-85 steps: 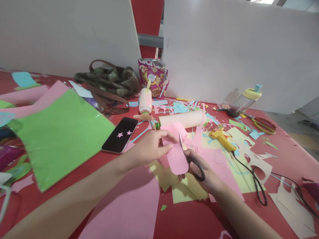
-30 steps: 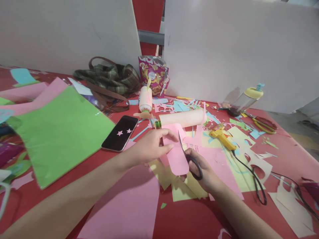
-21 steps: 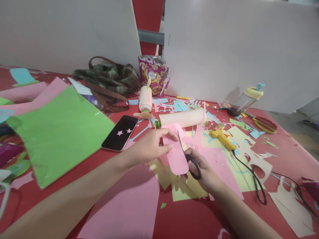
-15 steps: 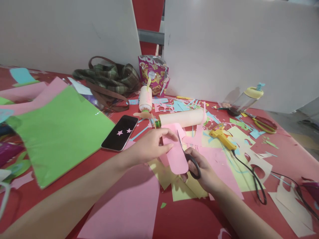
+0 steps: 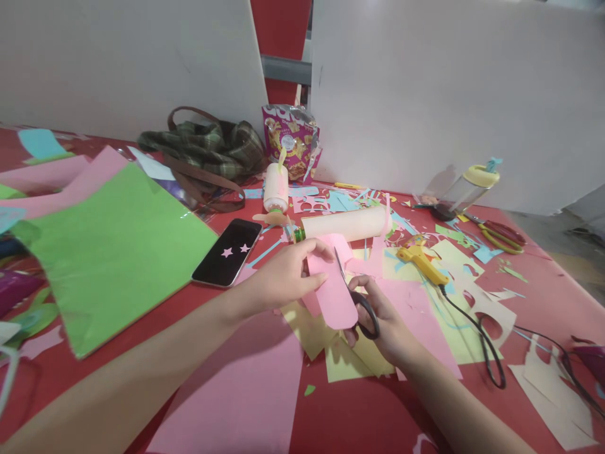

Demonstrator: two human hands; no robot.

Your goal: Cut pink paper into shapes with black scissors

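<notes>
My left hand (image 5: 302, 268) pinches a pink piece of paper (image 5: 336, 304) with a rounded lower end, thumb on its face. In my right hand (image 5: 380, 321) are scissors (image 5: 368, 315) with black handles, fingers through the loops. Their blades lie along the paper's right edge, pointing away from me; part of the lower blade is hidden behind the paper. Just beyond the paper lies a cream paper-wrapped tube (image 5: 347, 224) with a green end. Under my hands are yellow sheets (image 5: 354, 359) and a larger pink sheet (image 5: 236, 391).
A phone (image 5: 227, 253) with two pink stars on it lies left, beside a big green sheet (image 5: 118, 246). A yellow glue gun (image 5: 423, 261) with a black cord sits right, near other scissors (image 5: 501, 236) and a bottle (image 5: 466, 192). A snack bag (image 5: 290, 142) and plaid bag (image 5: 208, 148) stand behind.
The right index finger has lifted slightly off the scissors' handle, and the scissors and paper have shifted very slightly. Otherwise both hands stay in place.
</notes>
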